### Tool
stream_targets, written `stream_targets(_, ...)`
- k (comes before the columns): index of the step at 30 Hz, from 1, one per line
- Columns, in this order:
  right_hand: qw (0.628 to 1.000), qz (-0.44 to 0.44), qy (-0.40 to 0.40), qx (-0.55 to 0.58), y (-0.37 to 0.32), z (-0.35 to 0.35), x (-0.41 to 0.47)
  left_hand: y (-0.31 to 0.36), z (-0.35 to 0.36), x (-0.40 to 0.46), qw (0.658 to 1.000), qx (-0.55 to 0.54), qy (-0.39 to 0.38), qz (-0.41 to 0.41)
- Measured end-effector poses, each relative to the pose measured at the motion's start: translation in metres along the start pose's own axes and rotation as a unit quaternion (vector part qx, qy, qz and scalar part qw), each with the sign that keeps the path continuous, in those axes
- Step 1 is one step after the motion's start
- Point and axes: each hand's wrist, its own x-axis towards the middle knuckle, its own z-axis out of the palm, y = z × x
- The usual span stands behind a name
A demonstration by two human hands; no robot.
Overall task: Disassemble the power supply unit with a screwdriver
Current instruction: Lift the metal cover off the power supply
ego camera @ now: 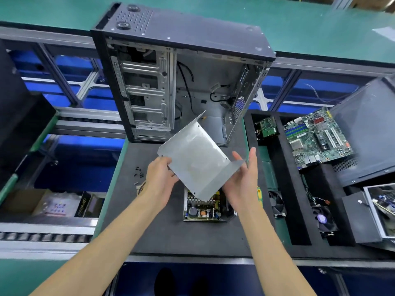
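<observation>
Loose screws [138, 170] lie in a small cluster on the dark worktop [171, 236], just left of our left forearm.

Left hand [160, 180]: its grip is closed on the near-left edge of the metal cover [193, 155], thumb on top, fingers curled beneath.

The cover is a bent sheet with 2 upturned flanges, 1 at the far end and 1 at the right. We hold it tilted in the air, its long axis running from far-left to near-right. It is clear of the power supply unit [205, 207], which sits on the worktop directly below and nearer to us, its circuit board and components exposed.

Right hand [245, 178]: fingers straight and spread wide, palm pressed against the right flange; it steadies the cover and does not wrap it.

Behind the cover stands the open computer case [181, 71]. To the right, a foam tray holds a motherboard [318, 135] and, nearer to us, a fan [276, 202].

A yellow-green item shows just behind our right wrist; we cannot tell whether it is the screwdriver.

Judgement: the cover step looks done. Setting the cover aside comes next, and the left hand has the firmer hold for that. The open unit then lies midway between both hands, slightly nearer the right.
</observation>
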Motion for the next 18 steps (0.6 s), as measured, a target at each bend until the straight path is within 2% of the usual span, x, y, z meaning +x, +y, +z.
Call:
stream_targets(4, 0.998, -0.023, -0.045, -0.036, 0.002, 0.008, -0.001, 0.003, 0.002, 0.002, 0.999, -0.006, -0.037, -0.007)
stream_targets(6, 0.998, -0.026, -0.029, -0.053, -0.002, 0.013, 0.002, 0.008, 0.002, 0.005, 0.998, 0.016, -0.063, -0.016)
stream_targets(9, 0.996, -0.045, 0.024, -0.072, -0.018, 0.017, 0.006, 0.017, -0.001, 0.017, 0.990, 0.112, -0.083, -0.019)
stream_targets(12, 0.991, -0.084, 0.048, -0.091, -0.039, 0.017, 0.010, 0.026, -0.002, 0.032, 0.976, 0.208, -0.050, 0.041)
stream_targets(14, 0.988, -0.101, 0.040, -0.112, -0.050, 0.015, 0.012, 0.033, 0.002, 0.038, 0.968, 0.228, -0.079, 0.071)
stream_targets(16, 0.986, -0.098, 0.044, -0.128, -0.056, 0.012, 0.014, 0.036, 0.009, 0.043, 0.965, 0.225, -0.117, 0.065)
stream_targets(18, 0.988, -0.080, 0.042, -0.126, -0.059, 0.011, 0.015, 0.034, 0.012, 0.048, 0.966, 0.231, -0.097, 0.065)
